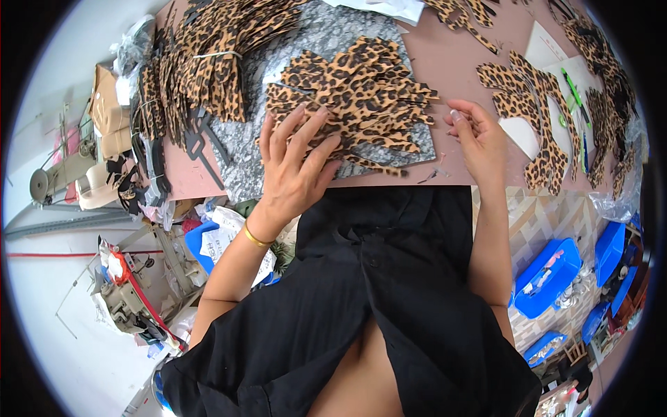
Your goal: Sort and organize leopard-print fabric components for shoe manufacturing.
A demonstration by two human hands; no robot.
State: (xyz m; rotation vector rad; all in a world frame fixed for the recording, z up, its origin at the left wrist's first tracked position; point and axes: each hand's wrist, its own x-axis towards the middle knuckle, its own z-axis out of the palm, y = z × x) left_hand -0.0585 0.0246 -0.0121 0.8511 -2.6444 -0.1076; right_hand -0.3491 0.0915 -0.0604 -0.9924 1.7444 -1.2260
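My left hand [290, 170] lies with its fingers spread on the near left side of a fanned pile of leopard-print strips [365, 76]. The strips overlap one another on a grey marble-patterned board [240, 149]. One narrow strip [375, 165] pokes out toward the table's near edge. Just off the pile's right end, my right hand [483, 142] hovers with its fingers curled and the thumb close to the fingertips. Whether something small sits in that pinch cannot be made out.
Tied bundles of leopard-print strips [208, 76] and flat black pieces [198, 149] lie at the left. More leopard-print cut pieces [517, 97], white sheets and a green pen-like tool [572, 87] are on the pinkish table [445, 62] to the right. Blue bins [549, 278] stand on the floor.
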